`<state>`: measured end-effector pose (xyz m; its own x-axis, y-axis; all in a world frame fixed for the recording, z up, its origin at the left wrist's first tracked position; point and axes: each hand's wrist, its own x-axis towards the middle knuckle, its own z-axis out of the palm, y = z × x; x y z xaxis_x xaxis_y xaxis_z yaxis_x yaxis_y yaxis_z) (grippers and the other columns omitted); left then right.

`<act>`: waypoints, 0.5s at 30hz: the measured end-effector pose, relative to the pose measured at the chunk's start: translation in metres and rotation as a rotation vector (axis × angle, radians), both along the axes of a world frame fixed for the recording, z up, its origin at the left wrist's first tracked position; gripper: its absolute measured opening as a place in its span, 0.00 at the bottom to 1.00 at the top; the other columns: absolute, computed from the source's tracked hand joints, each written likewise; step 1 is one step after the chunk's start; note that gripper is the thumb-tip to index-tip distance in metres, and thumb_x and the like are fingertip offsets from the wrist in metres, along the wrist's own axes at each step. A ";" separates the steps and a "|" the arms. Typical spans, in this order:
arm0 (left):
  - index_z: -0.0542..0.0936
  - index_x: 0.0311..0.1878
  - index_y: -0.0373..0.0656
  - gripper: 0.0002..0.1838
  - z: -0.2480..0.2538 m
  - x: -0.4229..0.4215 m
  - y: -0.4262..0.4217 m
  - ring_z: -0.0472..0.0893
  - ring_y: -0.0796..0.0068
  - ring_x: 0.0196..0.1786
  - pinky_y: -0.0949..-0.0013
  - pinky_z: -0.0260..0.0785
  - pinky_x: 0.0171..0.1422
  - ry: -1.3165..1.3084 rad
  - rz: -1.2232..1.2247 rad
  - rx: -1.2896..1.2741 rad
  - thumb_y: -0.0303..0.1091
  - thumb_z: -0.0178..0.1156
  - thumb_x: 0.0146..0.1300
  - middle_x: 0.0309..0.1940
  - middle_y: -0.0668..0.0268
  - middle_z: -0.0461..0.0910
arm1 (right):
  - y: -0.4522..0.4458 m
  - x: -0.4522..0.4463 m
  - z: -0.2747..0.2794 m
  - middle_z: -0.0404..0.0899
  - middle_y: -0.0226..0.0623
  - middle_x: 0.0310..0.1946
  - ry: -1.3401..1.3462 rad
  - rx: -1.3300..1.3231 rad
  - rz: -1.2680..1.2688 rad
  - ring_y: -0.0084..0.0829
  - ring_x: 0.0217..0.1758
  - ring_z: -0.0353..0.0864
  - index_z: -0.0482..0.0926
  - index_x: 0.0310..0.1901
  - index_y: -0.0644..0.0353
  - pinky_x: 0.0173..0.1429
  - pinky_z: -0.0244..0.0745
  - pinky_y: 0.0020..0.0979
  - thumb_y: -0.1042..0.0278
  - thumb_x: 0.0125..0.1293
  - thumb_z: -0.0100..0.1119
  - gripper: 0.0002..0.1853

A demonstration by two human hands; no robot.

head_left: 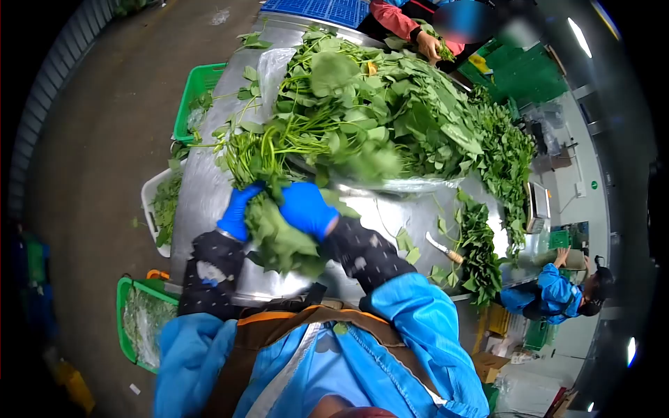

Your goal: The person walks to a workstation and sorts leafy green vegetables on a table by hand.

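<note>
A bunch of long-stemmed leafy greens point(282, 237) is between my two blue-gloved hands, stems pointing away from me and leaves hanging toward my body. My left hand point(240, 210) is closed around its left side, near where stems and leaves meet. On the other side, my right hand point(306, 207) is closed on the bunch with its back toward the camera and the fingertips hidden. Just beyond both hands lies a large heap of leafy greens point(390, 104), partly on clear plastic. A knife point(444, 247) with a pale handle rests to the right.
The metal table point(202, 181) carries tied-looking greens point(481, 254) and a scale point(537, 202) at right. Green baskets point(185, 104) and a white basket point(148, 202) stand along the left. A co-worker's hand point(428, 46) holds greens across the table; another person point(550, 289) is far right.
</note>
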<state>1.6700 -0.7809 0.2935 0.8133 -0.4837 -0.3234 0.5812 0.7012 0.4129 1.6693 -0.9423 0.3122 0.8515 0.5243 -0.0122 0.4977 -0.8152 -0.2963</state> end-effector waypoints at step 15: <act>0.77 0.42 0.38 0.15 -0.134 0.000 -0.037 0.79 0.63 0.36 0.63 0.73 0.43 0.281 0.318 0.221 0.36 0.57 0.52 0.34 0.59 0.79 | -0.044 0.081 0.041 0.76 0.47 0.35 0.096 -0.352 -0.274 0.46 0.37 0.77 0.72 0.40 0.61 0.41 0.72 0.41 0.54 0.47 0.62 0.23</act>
